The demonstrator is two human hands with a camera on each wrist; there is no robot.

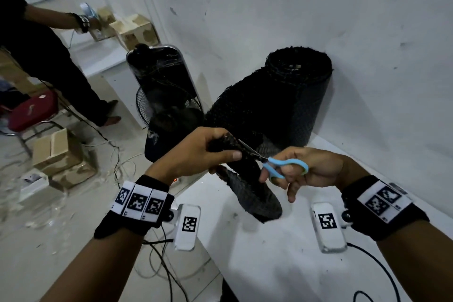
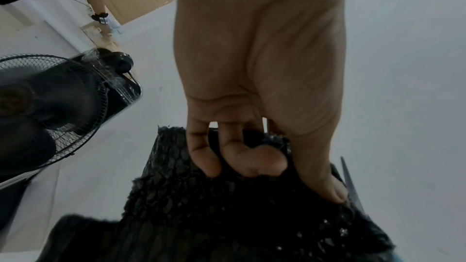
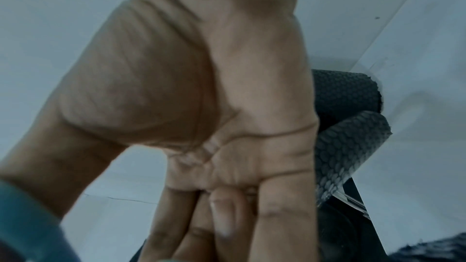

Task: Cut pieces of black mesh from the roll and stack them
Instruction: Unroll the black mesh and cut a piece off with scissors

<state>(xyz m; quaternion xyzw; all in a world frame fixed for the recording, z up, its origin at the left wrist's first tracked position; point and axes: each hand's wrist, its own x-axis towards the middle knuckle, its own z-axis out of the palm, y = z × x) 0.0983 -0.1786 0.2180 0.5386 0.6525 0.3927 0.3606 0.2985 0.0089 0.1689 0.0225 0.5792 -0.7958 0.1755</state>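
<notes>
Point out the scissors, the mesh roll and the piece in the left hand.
scissors (image 1: 286, 167): head view, on the blue handle.
mesh roll (image 1: 297, 81): head view, on its upper side.
mesh piece (image 2: 176, 196): left wrist view, on the fabric below the fingers.

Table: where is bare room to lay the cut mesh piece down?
The table is bare below the hands, between the two wrist cameras, and along the wall right of the right hand. It is crowded near the roll, where cut mesh lies under the scissors.
</notes>
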